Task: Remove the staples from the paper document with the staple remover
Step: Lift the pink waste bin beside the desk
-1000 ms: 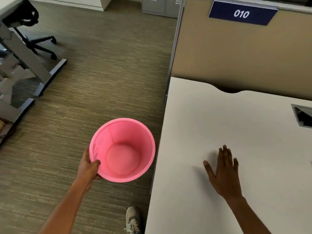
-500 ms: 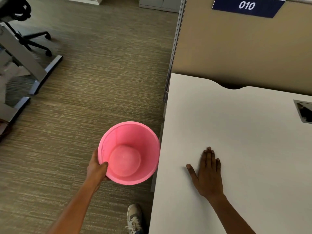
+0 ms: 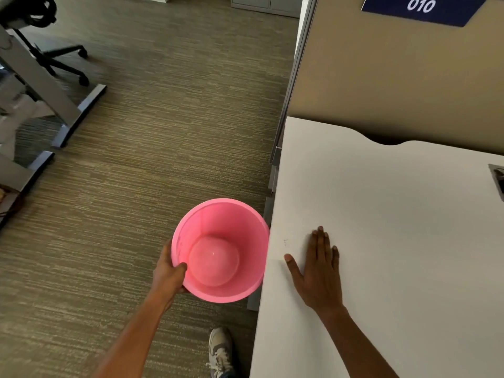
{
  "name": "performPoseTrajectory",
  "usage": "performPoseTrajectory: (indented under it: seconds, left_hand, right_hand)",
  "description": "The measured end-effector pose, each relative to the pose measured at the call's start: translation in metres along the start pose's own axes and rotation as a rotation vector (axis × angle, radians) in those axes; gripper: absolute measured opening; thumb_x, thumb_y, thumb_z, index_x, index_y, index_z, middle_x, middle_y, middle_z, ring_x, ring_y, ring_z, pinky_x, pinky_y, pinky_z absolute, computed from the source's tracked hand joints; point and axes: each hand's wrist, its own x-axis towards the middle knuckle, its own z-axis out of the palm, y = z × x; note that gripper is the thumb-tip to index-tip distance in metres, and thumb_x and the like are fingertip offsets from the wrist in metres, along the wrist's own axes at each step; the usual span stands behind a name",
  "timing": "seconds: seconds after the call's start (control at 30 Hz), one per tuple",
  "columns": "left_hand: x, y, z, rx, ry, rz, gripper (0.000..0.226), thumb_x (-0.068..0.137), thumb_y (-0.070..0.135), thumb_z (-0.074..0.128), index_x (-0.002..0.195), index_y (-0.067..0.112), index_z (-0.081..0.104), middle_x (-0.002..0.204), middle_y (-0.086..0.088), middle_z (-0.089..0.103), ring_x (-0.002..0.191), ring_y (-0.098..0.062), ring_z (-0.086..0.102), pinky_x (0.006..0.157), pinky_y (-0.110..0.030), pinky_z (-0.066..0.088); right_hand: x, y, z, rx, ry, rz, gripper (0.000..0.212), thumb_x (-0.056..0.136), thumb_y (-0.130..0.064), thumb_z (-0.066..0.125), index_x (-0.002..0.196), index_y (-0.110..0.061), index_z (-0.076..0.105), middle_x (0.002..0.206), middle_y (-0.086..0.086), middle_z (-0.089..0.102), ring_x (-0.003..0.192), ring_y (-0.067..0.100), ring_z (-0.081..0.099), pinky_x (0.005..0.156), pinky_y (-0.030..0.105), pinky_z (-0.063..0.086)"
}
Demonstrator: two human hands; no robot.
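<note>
My left hand (image 3: 167, 274) grips the rim of a pink plastic bin (image 3: 221, 249), holding it just below and against the left edge of the white desk (image 3: 381, 203). Its mouth faces up and it looks empty inside. My right hand (image 3: 317, 271) lies flat on the desk, palm down, fingers together and thumb spread, a short way in from that edge. A few tiny specks, possibly staples (image 3: 285, 242), lie on the desk between my right hand and the bin. No paper document or staple remover is in view.
A tan partition wall (image 3: 395, 77) with a blue "010" sign (image 3: 422, 8) backs the desk. A cable port (image 3: 497, 181) sits at the desk's right. Carpeted floor lies left, with another desk's metal legs (image 3: 54, 99) and an office chair base (image 3: 62, 58). My shoe (image 3: 221, 350) is below the bin.
My left hand brought the pink bin rightward up against the desk edge. My right hand slid left across the desk toward that edge, staying flat.
</note>
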Motion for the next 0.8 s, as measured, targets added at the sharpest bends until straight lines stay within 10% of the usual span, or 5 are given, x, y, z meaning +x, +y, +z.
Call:
performPoseTrajectory:
  seconds: [0.57,0.8]
  left_hand:
    - [0.003,0.002,0.005,-0.047,-0.037,-0.006,0.082,0.088,-0.006,0.056,0.15,0.043,0.033,0.13,-0.011,0.06,0.088,-0.039,0.073,0.05,-0.051,0.062]
    - [0.01,-0.003,0.002,-0.076,-0.023,0.007,0.085,0.087,-0.006,0.056,0.149,0.048,0.033,0.128,-0.011,0.061,0.082,-0.035,0.075,0.049,-0.051,0.062]
  right_hand:
    - [0.007,-0.127,0.021,0.068,-0.103,-0.202,0.096,0.094,-0.078,0.013,0.159,-0.007,0.005,0.168,0.01,-0.001,0.156,0.023,0.0,0.126,0.04,0.0]
    - [0.012,-0.101,0.014,0.025,0.026,0.016,0.086,0.1,-0.059,0.032,0.157,0.001,0.009,0.166,0.019,0.008,0.155,0.033,0.01,0.125,0.048,0.016]
